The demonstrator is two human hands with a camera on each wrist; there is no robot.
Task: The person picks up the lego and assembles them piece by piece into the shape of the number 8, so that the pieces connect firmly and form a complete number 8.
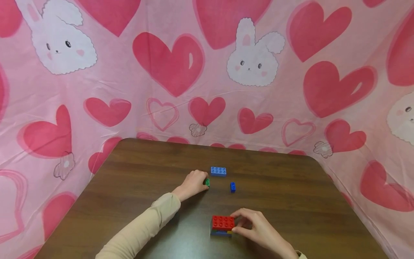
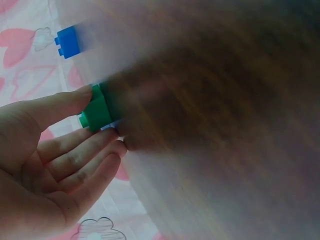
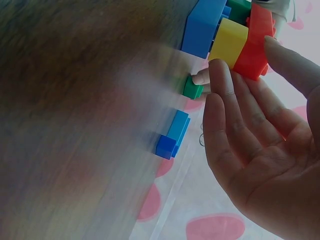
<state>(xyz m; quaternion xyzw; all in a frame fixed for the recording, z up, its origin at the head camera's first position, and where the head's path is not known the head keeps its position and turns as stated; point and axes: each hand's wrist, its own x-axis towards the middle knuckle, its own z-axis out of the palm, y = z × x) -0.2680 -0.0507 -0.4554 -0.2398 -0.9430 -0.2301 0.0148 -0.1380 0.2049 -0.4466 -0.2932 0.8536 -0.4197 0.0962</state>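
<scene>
Out on the table, my left hand (image 1: 193, 182) pinches a small green brick (image 2: 96, 110), which sits low over the wood with its studs toward the palm in the left wrist view. Nearer to me stands a block stack: a red eight-stud brick (image 1: 223, 222) on top, a yellow brick (image 3: 229, 42) and a green brick (image 3: 239, 11) in the middle, a blue brick (image 3: 202, 29) at the bottom. The right hand (image 1: 257, 225) holds this stack at its right end, thumb on the near side and fingertips on the far side.
Beyond the left hand lies a light blue eight-stud brick (image 1: 218, 171). A small dark blue brick (image 1: 233, 187) stands to the right of the left hand. The brown table (image 1: 291, 201) meets a pink heart-and-rabbit cloth (image 1: 220, 82) at its back and sides.
</scene>
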